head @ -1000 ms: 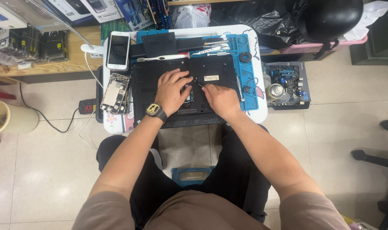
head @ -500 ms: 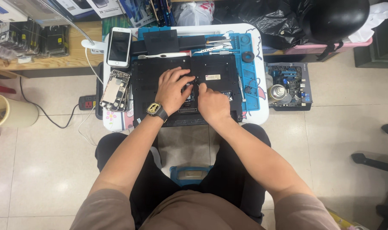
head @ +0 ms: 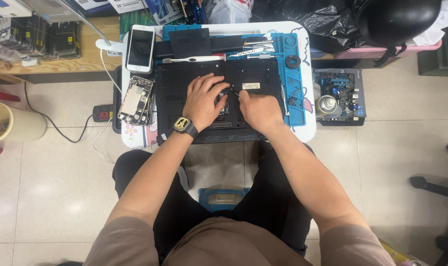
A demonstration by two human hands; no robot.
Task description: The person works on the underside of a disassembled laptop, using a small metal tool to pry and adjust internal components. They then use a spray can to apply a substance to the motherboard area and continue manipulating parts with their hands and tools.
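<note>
A black laptop [head: 175,83] lies bottom-up on a small white table [head: 307,133], partly over a blue work mat [head: 297,98]. My left hand [head: 204,98], with a gold wristwatch, rests flat on the laptop's underside, fingers spread beside an open bay. My right hand [head: 257,109] is closed on a thin dark tool [head: 232,91] whose tip points into that bay next to my left fingers. What lies inside the bay is mostly hidden by my hands.
A white smartphone [head: 140,48] and an opened phone [head: 134,100] lie at the table's left. Tweezers and small tools [head: 256,47] line the mat's back edge. A box of parts [head: 338,96] sits right, a power strip [head: 104,113] and cream bin [head: 15,124] left.
My right hand has slid left from the laptop's right half toward the centre bay, meeting my left fingers. The left hand has stayed in place.
</note>
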